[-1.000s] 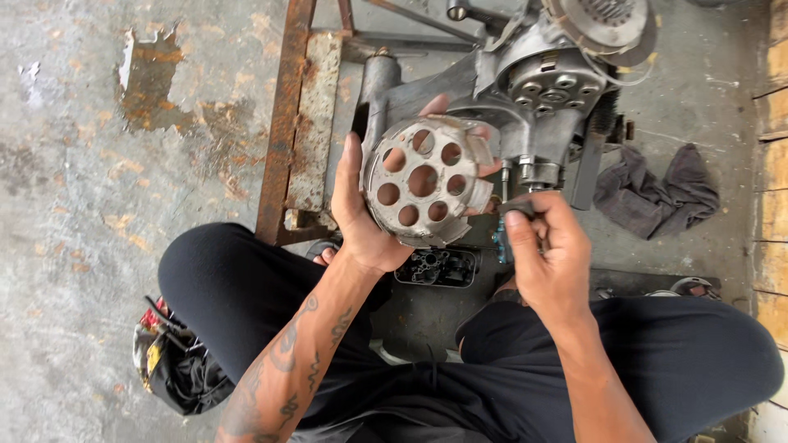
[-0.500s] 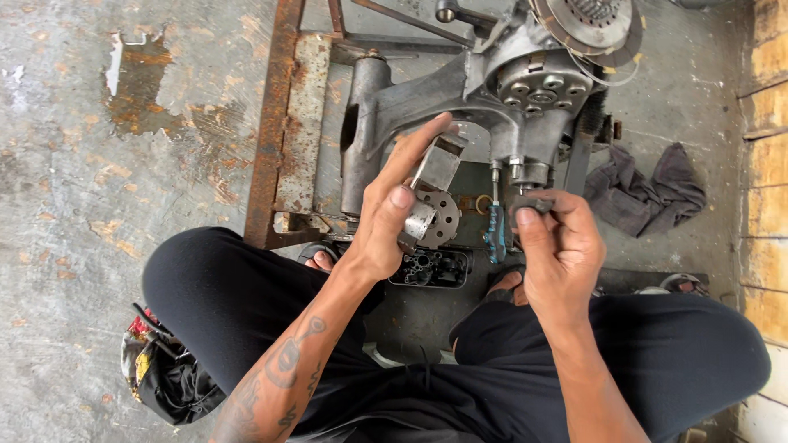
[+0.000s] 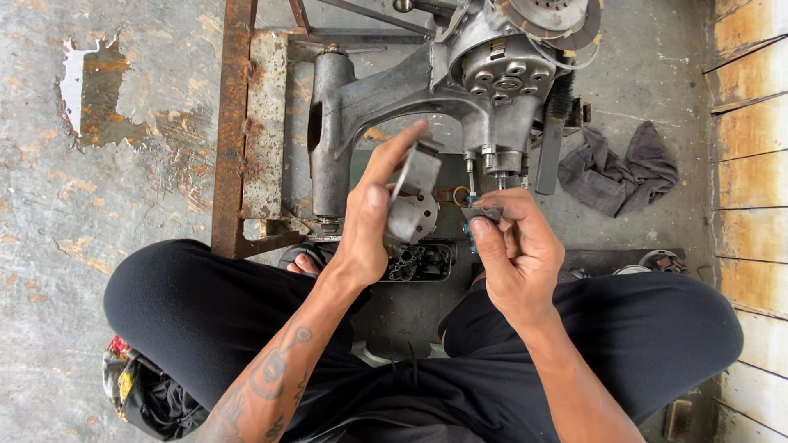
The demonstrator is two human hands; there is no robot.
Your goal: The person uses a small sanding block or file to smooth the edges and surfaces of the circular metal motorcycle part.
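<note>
Gripping holed metal disc w/ left hand.

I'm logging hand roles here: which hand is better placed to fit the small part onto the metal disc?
Right, probably. The right hand pinches a small dark part at its fingertips, close beside the disc. The left hand is fully taken up gripping and tilting that disc.
</note>
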